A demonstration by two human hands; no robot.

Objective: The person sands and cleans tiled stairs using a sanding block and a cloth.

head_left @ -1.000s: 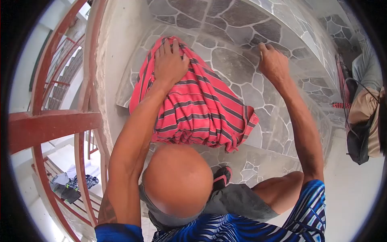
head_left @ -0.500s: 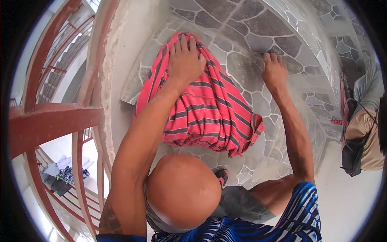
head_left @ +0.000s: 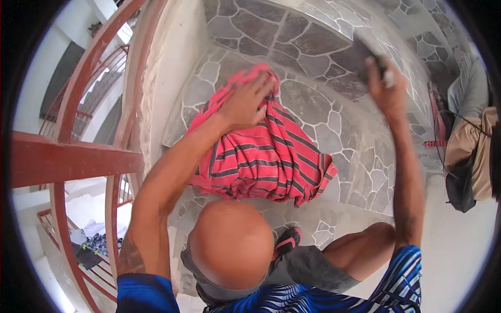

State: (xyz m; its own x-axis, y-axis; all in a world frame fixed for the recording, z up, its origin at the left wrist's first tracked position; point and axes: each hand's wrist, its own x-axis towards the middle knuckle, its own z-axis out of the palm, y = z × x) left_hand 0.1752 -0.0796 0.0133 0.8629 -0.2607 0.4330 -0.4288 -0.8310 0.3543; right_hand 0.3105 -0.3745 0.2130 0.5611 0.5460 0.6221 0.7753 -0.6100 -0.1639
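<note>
Matt, wrinkled striped cloth (head_left: 261, 164); stone-patterned step (head_left: 308, 101), dull; painted railing (head_left: 73, 165), smooth.

Lifted away from the stonework it had hovered against moments earlier, the right hand (head_left: 390, 96) swung outward, a motion-blurred dark object (head_left: 365, 49), indiscernible before, jutting beyond its fingers. The left hand (head_left: 245, 107) slid toward the right, its fingers angling over; beneath them, the far end of the red striped cloth (head_left: 266, 161) shifted the same way.
</note>
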